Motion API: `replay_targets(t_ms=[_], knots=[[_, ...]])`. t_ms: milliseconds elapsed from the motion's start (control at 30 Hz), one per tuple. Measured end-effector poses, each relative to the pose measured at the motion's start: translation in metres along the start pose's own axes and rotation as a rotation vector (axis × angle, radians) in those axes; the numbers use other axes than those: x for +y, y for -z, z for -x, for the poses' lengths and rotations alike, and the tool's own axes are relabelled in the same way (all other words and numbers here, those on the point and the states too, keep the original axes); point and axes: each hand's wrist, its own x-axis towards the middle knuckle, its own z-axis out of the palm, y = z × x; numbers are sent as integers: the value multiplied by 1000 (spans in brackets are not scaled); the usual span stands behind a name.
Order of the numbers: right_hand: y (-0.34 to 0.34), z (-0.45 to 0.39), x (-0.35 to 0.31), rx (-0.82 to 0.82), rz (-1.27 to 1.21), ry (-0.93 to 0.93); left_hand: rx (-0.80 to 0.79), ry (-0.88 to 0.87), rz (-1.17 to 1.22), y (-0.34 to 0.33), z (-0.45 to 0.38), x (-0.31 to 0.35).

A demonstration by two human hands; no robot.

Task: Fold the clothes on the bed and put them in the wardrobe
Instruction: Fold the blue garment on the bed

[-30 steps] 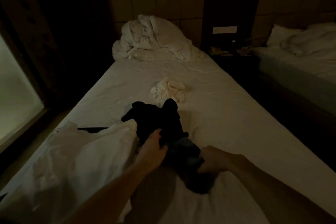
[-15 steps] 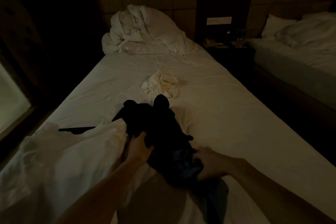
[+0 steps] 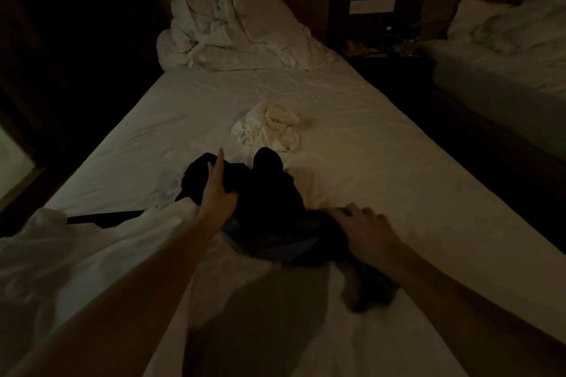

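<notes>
A black garment [image 3: 263,199] lies crumpled in the middle of the bed [image 3: 382,162], one dark end trailing toward me at the lower right. My left hand [image 3: 216,193] lies across its left part, fingers stretched forward and thumb against the cloth. My right hand [image 3: 367,229], blurred, has its fingers curled on the garment's right edge. A small cream-white garment [image 3: 269,127] sits bunched just beyond the black one. A large white garment [image 3: 76,254] is spread at the near left, under my left forearm.
A rumpled white duvet [image 3: 226,27] is heaped at the head of the bed. A thin dark strap [image 3: 104,217] lies by the white garment. To the right are a dark nightstand [image 3: 382,49] with small items and a second bed [image 3: 505,64]. The room is dim.
My left hand has let go of the black garment's near part and slid forward over it with fingers stretched out. My right hand has shifted right along the garment's edge.
</notes>
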Motion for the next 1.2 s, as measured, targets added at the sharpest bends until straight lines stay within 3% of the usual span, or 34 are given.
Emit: replay_targets(t_ms=[67,133,300,400,500,667,800,833,900,1000,1067,1133,1200], knots=[[5,-2,17,-67,168,-171,-83,-22,-154,-8,3,-2],[6,-2,20,-155,221,-213,-27,-47,-217,-17,11,-1],[-2,-3,-37,-64,-31,144,252,-23,-249,-21,37,17],[-8,-7,-69,-109,-20,155,282,-24,-260,-19,56,24],[5,-12,-74,-34,-100,127,282,183,-63,-15,70,31],[33,-6,-64,218,-172,-84,103,595,476,-10,61,63],[54,7,-43,479,-450,-270,-238,481,603,-17,27,70],[60,8,-36,557,-533,-297,-298,430,570,-19,14,67],[69,7,-17,698,-661,-349,-309,255,208,-21,-14,60],[81,-2,12,835,-636,-446,-83,119,-202,-18,-53,42],[81,-12,26,759,-696,-519,65,89,-323,-20,-55,36],[72,-23,32,544,-912,-536,156,91,-427,-28,-36,40],[63,-29,27,331,-1214,-581,-9,37,-351,-38,-16,41]])
